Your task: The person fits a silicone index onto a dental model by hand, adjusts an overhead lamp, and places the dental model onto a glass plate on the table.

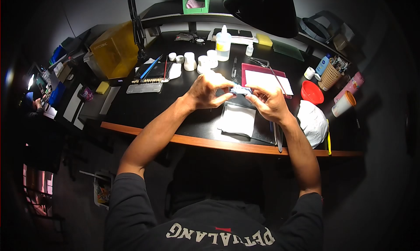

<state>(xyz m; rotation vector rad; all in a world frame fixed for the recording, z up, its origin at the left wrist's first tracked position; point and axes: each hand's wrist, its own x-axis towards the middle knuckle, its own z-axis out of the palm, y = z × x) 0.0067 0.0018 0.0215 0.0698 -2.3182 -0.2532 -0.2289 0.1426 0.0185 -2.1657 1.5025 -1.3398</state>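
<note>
A small flat white-and-blue object (240, 90) is held level above the desk, one end in each hand; its kind is too small to make out. The fingers of my left hand (209, 91) pinch its left end. On the other side, my right hand (267, 101) grips the right end between thumb and fingers. Below them a white folded tissue or cloth (238, 120) lies on a dark pad near the desk's front edge. Just beyond my right hand is a pink-red tray (246, 74) with white paper on it.
Left of my hands stand white jars (190, 62) and a brush set (146, 85). A clear bottle (223, 45) is behind. To the right are a red bowl (312, 92), a white crumpled bag (313, 124) and a woven cup of tools (331, 78). A black lamp (264, 10) hangs above.
</note>
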